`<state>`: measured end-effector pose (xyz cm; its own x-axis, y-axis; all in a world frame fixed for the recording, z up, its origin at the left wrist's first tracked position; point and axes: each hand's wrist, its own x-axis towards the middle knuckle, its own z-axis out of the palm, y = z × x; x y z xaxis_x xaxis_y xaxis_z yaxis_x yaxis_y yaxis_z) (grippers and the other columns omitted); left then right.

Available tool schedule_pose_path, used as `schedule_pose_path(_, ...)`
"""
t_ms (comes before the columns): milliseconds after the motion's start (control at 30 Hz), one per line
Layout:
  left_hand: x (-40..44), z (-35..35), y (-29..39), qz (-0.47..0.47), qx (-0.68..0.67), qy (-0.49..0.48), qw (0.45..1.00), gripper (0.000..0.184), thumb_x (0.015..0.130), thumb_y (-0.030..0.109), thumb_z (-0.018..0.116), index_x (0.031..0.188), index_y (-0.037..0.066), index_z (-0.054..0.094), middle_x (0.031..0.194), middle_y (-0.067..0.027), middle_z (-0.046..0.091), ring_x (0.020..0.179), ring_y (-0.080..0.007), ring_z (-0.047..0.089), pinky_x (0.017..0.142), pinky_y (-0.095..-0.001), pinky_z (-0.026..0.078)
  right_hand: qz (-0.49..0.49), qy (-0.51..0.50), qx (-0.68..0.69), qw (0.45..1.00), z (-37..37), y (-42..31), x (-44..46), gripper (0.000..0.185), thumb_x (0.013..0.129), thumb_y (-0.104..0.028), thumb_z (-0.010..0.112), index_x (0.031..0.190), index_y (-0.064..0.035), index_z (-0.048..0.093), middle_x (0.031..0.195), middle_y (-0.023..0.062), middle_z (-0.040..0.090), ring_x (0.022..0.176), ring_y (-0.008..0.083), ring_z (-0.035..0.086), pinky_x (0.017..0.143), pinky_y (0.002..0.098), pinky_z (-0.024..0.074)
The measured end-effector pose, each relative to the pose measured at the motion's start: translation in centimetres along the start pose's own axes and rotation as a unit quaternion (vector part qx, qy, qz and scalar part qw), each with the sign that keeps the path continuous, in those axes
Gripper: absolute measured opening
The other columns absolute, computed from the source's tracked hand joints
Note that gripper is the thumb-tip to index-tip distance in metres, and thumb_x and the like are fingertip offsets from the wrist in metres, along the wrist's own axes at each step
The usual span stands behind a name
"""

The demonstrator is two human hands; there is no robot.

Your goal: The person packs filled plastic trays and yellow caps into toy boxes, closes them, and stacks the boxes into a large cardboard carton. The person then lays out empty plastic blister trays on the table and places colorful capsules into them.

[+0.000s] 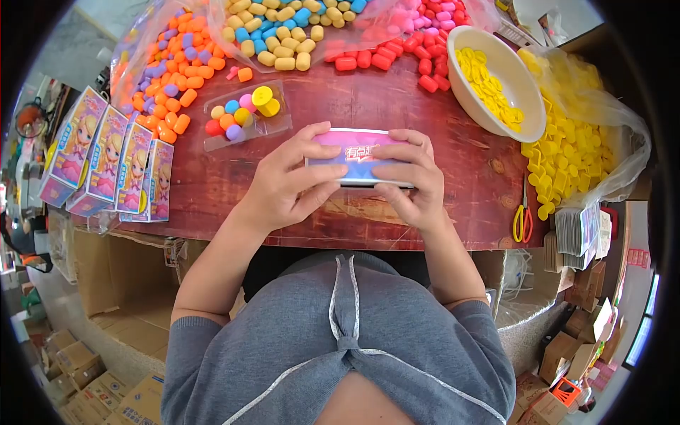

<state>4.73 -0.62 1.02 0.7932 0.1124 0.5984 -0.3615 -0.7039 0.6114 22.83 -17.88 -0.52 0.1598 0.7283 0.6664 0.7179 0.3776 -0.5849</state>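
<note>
Between both hands, over the near middle of the table, is a small pink-and-blue printed carton [359, 151] with white lettering. My left hand [301, 170] grips its left end, fingers lying across the printed face. On the right end, my right hand [412, 170] holds it the same way, thumb at the near edge. Whether the carton is folded flat or opened out is hard to tell. Just beyond my left hand, a clear plastic tray [248, 113] holds several coloured capsules and yellow round pieces.
Several finished-looking doll-print boxes [106, 163] stand at the left. Orange and purple capsules [173, 92], yellow and blue capsules [287, 42] and red ones [382, 58] lie behind. A white bowl [525, 126], yellow pieces [567, 159], scissors [523, 221] and stacked cards [575, 230] are at the right.
</note>
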Motion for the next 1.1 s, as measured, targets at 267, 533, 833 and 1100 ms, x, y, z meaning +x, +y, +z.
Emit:
schedule_pose_path(267,-1.0,0.5,-0.5,0.013,-0.016,0.005,1.0,0.026,0.078,0.005,0.074,0.104,0.011,0.071,0.124,-0.0048,0.06,0.132,-0.0383,0.044,0.106,-0.0462,0.042,-0.059,-0.005,-0.046,0.997,0.5,2.1,-1.2,0.067,0.068,-0.024,0.086,0.125,-0.0109,0.054,0.126,0.0152,0.06,0.127,0.0377,0.046,0.107,0.0477,0.0371)
schedule_pose_path(533,-0.8,1.0,-1.2,0.024,-0.034,-0.026,0.999,0.026,0.083,0.023,0.074,0.107,0.011,0.07,0.129,-0.0101,0.057,0.135,-0.0408,0.039,0.11,-0.0534,0.034,0.187,-0.012,0.177,0.966,0.0,1.8,-2.2,0.09,0.06,-0.017,0.09,0.133,-0.008,0.039,0.14,0.0213,0.045,0.124,0.0374,0.049,0.104,0.0453,0.0401)
schedule_pose_path(833,-3.5,1.2,-0.6,-0.057,0.059,0.03,0.996,0.039,0.078,0.03,0.074,0.111,0.011,0.068,0.139,-0.0147,0.047,0.13,-0.0381,0.043,0.107,-0.0477,0.038,0.074,0.083,-0.227,0.968,-11.0,1.7,-10.7,0.075,0.06,-0.009,0.085,0.124,-0.0131,0.045,0.138,0.0171,0.048,0.127,0.036,0.047,0.112,0.0484,0.0313)
schedule_pose_path(1100,-5.1,4.4,-1.7,-0.102,0.049,0.01,0.994,0.029,0.076,0.014,0.072,0.104,0.009,0.069,0.132,-0.0131,0.053,0.124,-0.0363,0.048,0.103,-0.0455,0.041,0.41,0.095,-0.595,0.684,-26.7,-1.6,-18.2,0.067,0.067,-0.008,0.075,0.131,-0.0103,0.054,0.143,0.0138,0.046,0.13,0.0331,0.043,0.11,0.0456,0.0326)
